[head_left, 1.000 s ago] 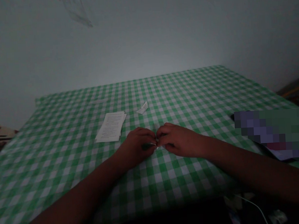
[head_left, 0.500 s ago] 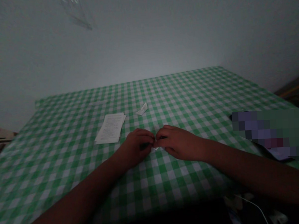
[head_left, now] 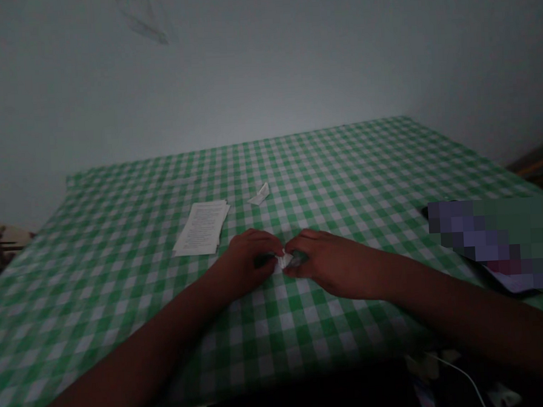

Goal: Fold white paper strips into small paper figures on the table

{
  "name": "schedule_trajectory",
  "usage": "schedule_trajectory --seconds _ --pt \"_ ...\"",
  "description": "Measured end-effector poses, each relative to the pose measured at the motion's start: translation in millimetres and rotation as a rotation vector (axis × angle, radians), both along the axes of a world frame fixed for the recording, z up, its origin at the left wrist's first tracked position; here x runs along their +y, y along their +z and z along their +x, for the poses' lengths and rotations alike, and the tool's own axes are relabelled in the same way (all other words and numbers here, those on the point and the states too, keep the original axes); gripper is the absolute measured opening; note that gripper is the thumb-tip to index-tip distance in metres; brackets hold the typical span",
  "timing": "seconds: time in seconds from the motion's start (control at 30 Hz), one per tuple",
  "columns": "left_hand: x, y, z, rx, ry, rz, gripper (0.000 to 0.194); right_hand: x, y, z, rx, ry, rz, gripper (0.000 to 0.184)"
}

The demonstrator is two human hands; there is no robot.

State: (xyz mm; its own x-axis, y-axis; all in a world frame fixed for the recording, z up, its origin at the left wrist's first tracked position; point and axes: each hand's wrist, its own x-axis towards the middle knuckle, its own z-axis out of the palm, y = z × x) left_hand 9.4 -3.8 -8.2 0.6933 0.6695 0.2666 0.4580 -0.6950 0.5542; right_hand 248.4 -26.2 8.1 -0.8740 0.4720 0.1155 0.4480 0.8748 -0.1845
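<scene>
Between my two hands, low over the table, is a small folded piece of white paper [head_left: 284, 260]. My left hand [head_left: 252, 256] pinches its left side with thumb and fingers. From the other side my right hand [head_left: 317, 259] grips it, fingertips curled round its edge. Much of the paper is hidden by the fingers, so its exact shape is unclear. Farther back lies a folded paper piece [head_left: 259, 194] with a raised, boat-like point. To the left of my hands rests a stack of printed paper sheets [head_left: 202, 228].
A green-and-white checked tablecloth [head_left: 119, 248] covers the table, whose far side meets a pale wall [head_left: 264, 64]. At the right edge lies a dark flat device [head_left: 507, 276], partly blurred by pixels. A white cable [head_left: 465, 375] hangs below the front edge.
My right hand's thumb and fingers have shifted their hold, and more of the small folded paper now shows between the hands. The view has tilted slightly.
</scene>
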Motion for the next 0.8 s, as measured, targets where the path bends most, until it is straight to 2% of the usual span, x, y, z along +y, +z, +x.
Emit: schedule_trajectory --seconds 0.13,0.27,0.57,0.8 --pt "3 5.1 -4 0.015 -0.069 0.003 0.02 0 2.3 -3 0.014 -0.012 -0.016 0.031" --pt "4 9.0 -10 0.089 -0.096 0.026 0.019 -1 1.5 -8 0.034 -0.097 -0.04 0.02" --pt "-2 0.5 -6 0.168 0.037 0.007 0.012 4 -8.7 -15 0.162 -0.189 -0.081 0.015" --pt "-8 2.3 2 0.205 0.134 -0.003 0.009 3 -13.9 -25 0.195 -0.311 -0.08 0.013"
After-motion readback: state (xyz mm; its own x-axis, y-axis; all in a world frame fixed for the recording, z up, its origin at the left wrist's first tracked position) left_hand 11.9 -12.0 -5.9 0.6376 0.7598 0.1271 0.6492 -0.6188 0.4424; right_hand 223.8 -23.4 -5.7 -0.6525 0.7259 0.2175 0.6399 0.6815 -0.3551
